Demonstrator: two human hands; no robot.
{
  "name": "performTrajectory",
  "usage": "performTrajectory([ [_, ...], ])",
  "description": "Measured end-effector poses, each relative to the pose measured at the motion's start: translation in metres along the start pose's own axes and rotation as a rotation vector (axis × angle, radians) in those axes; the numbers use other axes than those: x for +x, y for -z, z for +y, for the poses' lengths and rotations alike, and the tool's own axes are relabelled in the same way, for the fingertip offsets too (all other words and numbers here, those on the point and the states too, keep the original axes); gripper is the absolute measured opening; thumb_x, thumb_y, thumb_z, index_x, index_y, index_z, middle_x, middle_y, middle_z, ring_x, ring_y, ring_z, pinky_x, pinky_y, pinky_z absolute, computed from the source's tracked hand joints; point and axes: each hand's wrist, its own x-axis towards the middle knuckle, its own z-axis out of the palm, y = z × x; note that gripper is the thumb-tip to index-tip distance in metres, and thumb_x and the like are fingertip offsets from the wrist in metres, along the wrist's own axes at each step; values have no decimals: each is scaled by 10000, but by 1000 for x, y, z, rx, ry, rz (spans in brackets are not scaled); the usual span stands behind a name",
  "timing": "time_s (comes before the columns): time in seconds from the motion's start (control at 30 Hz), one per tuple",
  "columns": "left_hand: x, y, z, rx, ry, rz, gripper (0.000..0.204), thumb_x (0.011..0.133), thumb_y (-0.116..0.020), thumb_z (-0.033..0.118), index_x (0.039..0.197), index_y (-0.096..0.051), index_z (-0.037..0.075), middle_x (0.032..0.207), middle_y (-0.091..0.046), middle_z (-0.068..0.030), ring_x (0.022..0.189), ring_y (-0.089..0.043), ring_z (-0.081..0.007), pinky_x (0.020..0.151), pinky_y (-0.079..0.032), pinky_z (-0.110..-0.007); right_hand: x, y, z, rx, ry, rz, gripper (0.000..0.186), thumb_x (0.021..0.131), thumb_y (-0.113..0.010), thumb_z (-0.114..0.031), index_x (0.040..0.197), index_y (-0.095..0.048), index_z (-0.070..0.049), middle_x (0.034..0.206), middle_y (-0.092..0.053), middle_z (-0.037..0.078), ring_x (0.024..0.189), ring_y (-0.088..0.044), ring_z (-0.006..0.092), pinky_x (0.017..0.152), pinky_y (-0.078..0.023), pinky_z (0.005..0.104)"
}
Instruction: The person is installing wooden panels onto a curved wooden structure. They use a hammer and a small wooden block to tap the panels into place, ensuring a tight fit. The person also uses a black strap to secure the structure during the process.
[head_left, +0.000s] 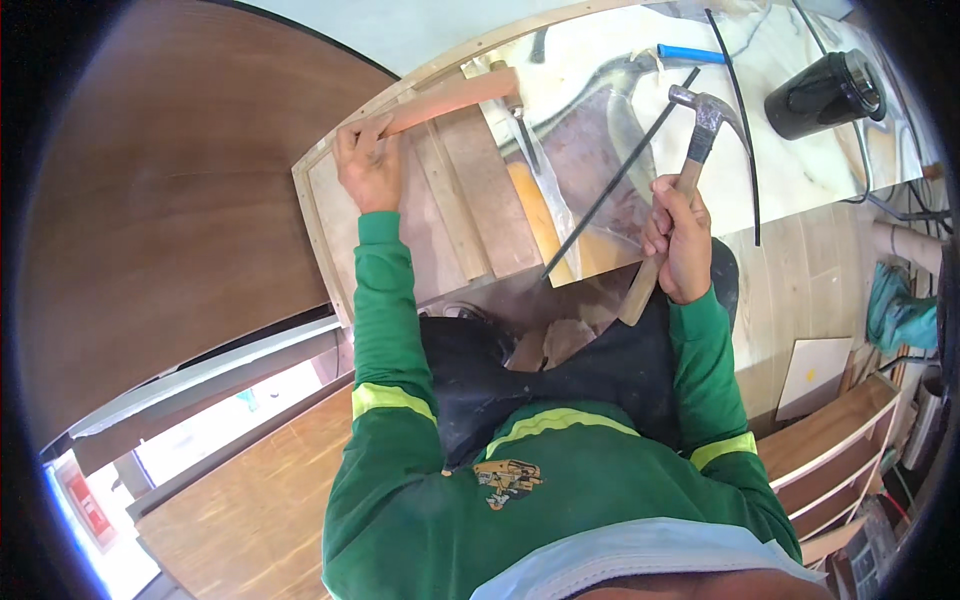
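Note:
My right hand [680, 235] is closed around the wooden handle of a claw hammer [697, 150], its metal head pointing up and away from me. At the far left of the workpiece, my left hand [370, 168] grips one end of a flat reddish-brown strip [450, 102], apparently wood. The strip lies across a wooden frame [455, 200] with crossbars. Against its far end is a tool with a wooden handle and dark metal shank [525, 140]; its exact kind is unclear. A marble-patterned sheet [580, 70] covers the frame's right part.
On the sheet lie thin black strips [745, 120], a blue tube [692, 54] and a black lidded tumbler [815, 97]. A large brown panel [180, 180] stands at left. Wooden shelving [830, 440] and a pale board [813, 375] are at lower right.

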Motion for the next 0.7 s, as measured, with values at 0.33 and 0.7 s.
performTrajectory([
  [0.33, -12, -52, -76, 355, 93, 157, 334, 782, -845, 144, 1109, -791, 185, 1089, -610, -92, 1060, -562, -312, 930, -498, -444, 1, -6, 4, -46, -39, -14, 183, 985, -670, -224, 1055, -577, -83, 628, -398, -43, 439, -368, 60, 422, -325, 249],
  [0.7, -9, -36, -119, 130, 8, -194, 518, 945, -706, 441, 1370, -673, 146, 1373, -569, -194, 1286, -503, -393, 1112, -407, -485, -13, -21, 12, -367, 11, -195, 333, 1103, -452, -328, 1262, -544, -50, 761, -449, -21, 547, -442, 62, 467, -366, 235],
])
